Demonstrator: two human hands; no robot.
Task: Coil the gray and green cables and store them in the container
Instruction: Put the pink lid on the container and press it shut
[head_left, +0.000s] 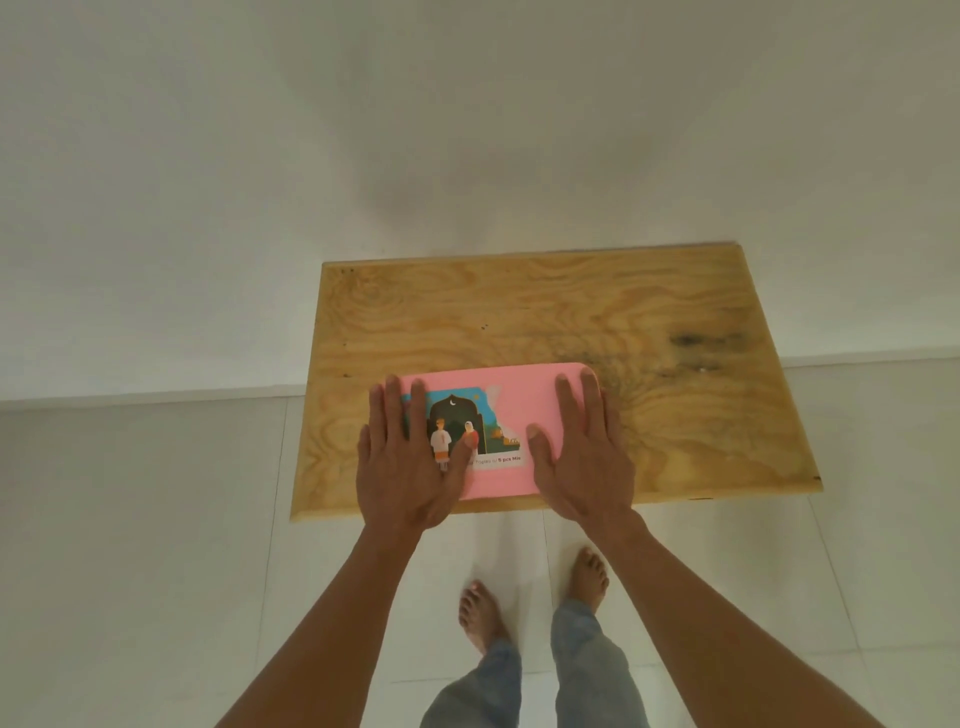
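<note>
A pink container (511, 410) with its lid on lies at the near edge of the wooden table (675, 322), in the middle of the frame. The left hand (410, 462) lies flat on the lid's picture label (467, 431), fingers straight. The right hand (584, 457) presses flat on the lid's right end, fingers straight. No cables are in view.

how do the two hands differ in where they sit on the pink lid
The left hand lies over the picture sticker on the left part of the pink lid, while the right hand lies on plain pink at the lid's right end. The left thumb covers part of the sticker; the right thumb points inward across bare pink. The right hand's outer fingers reach the lid's right edge; the left hand's overhang its left edge. Both lie flat, fingers straight, palm down.
</note>
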